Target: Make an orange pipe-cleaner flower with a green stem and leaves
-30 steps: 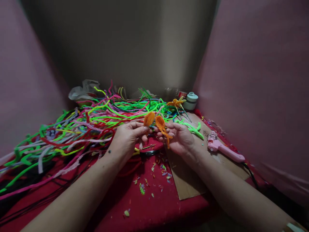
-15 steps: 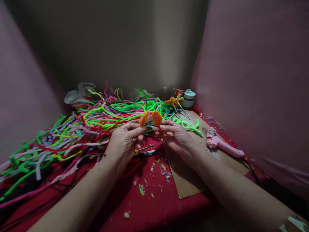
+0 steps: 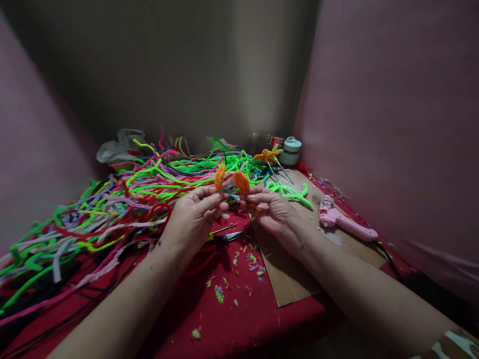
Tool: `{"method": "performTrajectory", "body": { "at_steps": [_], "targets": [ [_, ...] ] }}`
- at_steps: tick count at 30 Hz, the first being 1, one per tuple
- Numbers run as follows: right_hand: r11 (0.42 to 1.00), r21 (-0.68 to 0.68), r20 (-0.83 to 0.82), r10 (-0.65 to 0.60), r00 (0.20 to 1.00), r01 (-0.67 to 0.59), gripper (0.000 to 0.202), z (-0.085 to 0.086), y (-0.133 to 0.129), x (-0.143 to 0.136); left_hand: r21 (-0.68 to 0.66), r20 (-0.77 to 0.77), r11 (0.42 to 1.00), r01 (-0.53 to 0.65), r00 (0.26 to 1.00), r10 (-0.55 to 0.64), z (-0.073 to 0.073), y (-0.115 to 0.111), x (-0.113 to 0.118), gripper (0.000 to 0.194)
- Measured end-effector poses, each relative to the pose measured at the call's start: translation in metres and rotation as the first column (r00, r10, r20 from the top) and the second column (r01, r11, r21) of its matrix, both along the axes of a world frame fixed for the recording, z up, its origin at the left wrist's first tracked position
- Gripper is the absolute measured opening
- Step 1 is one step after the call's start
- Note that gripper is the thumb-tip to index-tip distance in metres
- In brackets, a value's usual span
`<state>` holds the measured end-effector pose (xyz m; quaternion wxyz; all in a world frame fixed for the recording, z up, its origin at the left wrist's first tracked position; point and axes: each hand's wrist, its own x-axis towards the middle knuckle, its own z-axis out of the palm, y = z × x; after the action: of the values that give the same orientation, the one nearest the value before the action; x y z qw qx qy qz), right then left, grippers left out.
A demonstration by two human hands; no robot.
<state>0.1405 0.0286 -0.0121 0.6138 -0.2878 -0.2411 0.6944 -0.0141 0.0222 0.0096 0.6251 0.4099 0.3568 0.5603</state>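
Note:
My left hand [image 3: 204, 202] pinches the lower end of a narrow orange fuzzy loop [image 3: 220, 178], shaped like a petal from pipe cleaner. A second orange petal [image 3: 241, 183], rounder and tilted left, is held at its base by my right hand [image 3: 271, 207]. An orange tail pokes out under the right fingers. The two petals stand upright, a small gap apart, above the red cloth; I cannot tell whether they are joined below. Behind my hands lies a heap of coloured pipe cleaners [image 3: 187, 174].
Scissors [image 3: 230, 236] lie on the red cloth [image 3: 232, 329] below my hands, among fuzzy scraps. On a cardboard sheet [image 3: 284, 279] at right rests a pink glue gun [image 3: 346, 223]. Behind are an orange fuzzy flower [image 3: 267, 155] and a pale green-capped jar [image 3: 291, 150]. Walls enclose the table.
The left petal has turned and shows narrower, with its top a little higher and further left. The right petal has tilted leftward. Both hands keep their pinch.

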Motion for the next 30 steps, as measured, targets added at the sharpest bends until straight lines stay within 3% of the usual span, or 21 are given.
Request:
{"method": "performTrajectory", "body": {
  "at_steps": [8, 14, 18, 23, 30],
  "targets": [
    [0.996, 0.027, 0.027, -0.081, 0.996, 0.080, 0.029, 0.002, -0.001, -0.001, 0.055, -0.064, 0.998, 0.006, 0.998, -0.003, -0.001, -0.003, 0.001, 0.019],
    [0.997, 0.076, 0.036, -0.036, 0.999, 0.033, 0.025, -0.002, 0.002, -0.003, 0.142, -0.118, 0.990, -0.012, 0.993, 0.029, -0.003, -0.010, 0.006, 0.021],
    [0.993, 0.110, 0.028, 0.039, 0.999, -0.042, 0.025, -0.006, 0.001, -0.005, 0.125, -0.102, 0.992, 0.007, 0.995, 0.005, -0.002, -0.010, 0.008, 0.030],
    [0.987, 0.144, 0.057, 0.067, 0.996, -0.074, 0.022, -0.005, 0.000, -0.005, 0.115, -0.134, 0.992, 0.057, 0.990, -0.042, -0.004, -0.012, 0.009, 0.021],
    [0.995, 0.083, 0.019, -0.056, 0.998, 0.054, 0.024, -0.003, -0.003, -0.010, 0.037, -0.222, 0.999, -0.028, 0.974, 0.036, -0.006, -0.016, 0.015, 0.019]
  ]
}}
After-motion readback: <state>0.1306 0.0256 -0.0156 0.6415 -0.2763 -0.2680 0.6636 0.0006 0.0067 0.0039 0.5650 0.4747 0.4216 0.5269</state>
